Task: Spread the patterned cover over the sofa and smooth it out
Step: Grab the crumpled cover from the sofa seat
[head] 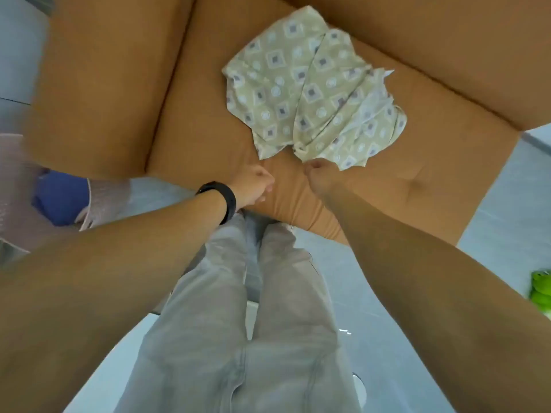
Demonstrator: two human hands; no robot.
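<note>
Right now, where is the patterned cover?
In the head view, the patterned cover lies bunched on the orange sofa seat, toward its back, just beyond both hands; the right hand touches its near edge.

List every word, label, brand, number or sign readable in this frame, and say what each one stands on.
None can be read.
Patterned cover: only printed diamonds and circles, no lettering.
Black wristband on the left arm: no visible display text or logo.
Sofa: plain orange fabric, no tag in view.
Green object at the right edge: cut off and blurred, nothing legible.
</note>
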